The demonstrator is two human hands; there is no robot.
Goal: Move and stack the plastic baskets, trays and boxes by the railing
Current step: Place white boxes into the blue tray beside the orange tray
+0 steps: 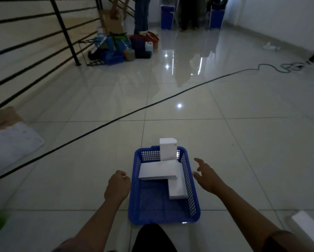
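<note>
A blue mesh plastic basket [139, 206] sits on the tiled floor right in front of me. Three white boxes are in it: one stands upright [168, 149] at the far end, one lies flat across the middle [159, 169], one lies along the right wall [178, 188]. My left hand [117, 188] hovers just left of the basket with fingers curled, holding nothing. My right hand [206, 176] is just right of the basket, fingers spread, not touching it. The black railing [61, 24] runs along the left.
A black cable [116, 120] crosses the floor ahead. A pile of baskets, jugs and a bucket [123, 46] lies by the railing's far post. Cardboard and a white sheet [10, 140] lie at left. People's legs stand at the far end. A white box [310, 228] sits at lower right.
</note>
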